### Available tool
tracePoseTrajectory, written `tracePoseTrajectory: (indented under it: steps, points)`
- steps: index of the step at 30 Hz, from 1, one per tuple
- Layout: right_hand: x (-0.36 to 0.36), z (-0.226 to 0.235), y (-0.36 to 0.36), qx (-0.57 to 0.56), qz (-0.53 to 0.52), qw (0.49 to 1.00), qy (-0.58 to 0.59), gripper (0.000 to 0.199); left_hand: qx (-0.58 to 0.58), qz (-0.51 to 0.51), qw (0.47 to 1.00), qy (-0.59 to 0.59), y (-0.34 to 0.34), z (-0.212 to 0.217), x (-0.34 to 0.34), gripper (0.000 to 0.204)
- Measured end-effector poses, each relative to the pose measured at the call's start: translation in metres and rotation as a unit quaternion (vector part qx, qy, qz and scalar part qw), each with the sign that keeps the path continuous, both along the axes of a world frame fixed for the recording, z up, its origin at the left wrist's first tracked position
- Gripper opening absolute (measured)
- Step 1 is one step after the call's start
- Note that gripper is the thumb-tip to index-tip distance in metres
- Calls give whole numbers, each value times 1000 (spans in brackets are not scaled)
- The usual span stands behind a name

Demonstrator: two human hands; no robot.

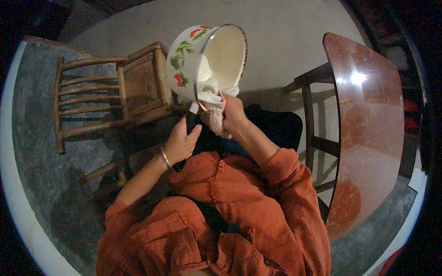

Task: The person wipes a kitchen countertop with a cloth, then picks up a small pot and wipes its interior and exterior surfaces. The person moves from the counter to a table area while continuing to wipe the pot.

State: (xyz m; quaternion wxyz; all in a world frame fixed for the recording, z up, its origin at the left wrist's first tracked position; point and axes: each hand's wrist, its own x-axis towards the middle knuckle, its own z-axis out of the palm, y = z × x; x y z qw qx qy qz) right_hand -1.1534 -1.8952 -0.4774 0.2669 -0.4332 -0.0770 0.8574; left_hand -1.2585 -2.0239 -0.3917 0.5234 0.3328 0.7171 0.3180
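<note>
Pot: a white enamel pot (pixel 180 64) with red flowers and green leaves on its outside is up in the air in front of the person, over the far side of the lap, tipped sideways so that its pale, shiny mouth faces right.
Handle: the dark handle (pixel 193 120) comes off the pot's near side and slants down toward the person.
Cloth: a whitish, fluffy cloth (pixel 214 115) is bunched at the near edge of the rim, part of it at the mouth and part hanging below.
Left hand: the left hand (pixel 180 141) is closed around the handle, thumb along the top; a silvery bracelet (pixel 165 158) circles the wrist.
Right hand: the right hand (pixel 235 112) is curled shut on the cloth at the rim; its fingertips are hidden.
Clothing: a rust-orange shirt (pixel 271 198), sleeves pushed up, above dark trousers (pixel 281 129).
Chair: a wooden chair (pixel 142 83) with a slatted back is left of the pot, well apart from the right hand.
Bench: a glossy reddish-brown bench (pixel 368 129) on dark legs is at the right, catching a bright light.
Surroundings: grey floor (pixel 39 138) and a pale surface (pixel 285 41) beyond the pot.
</note>
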Motion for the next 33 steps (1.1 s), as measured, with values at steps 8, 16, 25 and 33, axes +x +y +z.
tracePoseTrajectory:
  steps: [8, 16, 25, 33]
  points:
    - [21, 39, -13, 2, 142, 989, -29, 25, 91, -99, 970, 203, 10, -12, -9, 33]
    - [82, 150, 63, 373, 11, 911, -174, 20, 52, -106, 967, 225, 22, 6, -15, 41]
    - [26, 177, 48, 878, 98, 418, -211, 50, 74, -218, 943, 241, 3, -29, 6, 43]
    - [18, 150, 49, 825, 195, 324, -420, 45, 41, -205, 950, 231, -5, -30, -7, 41]
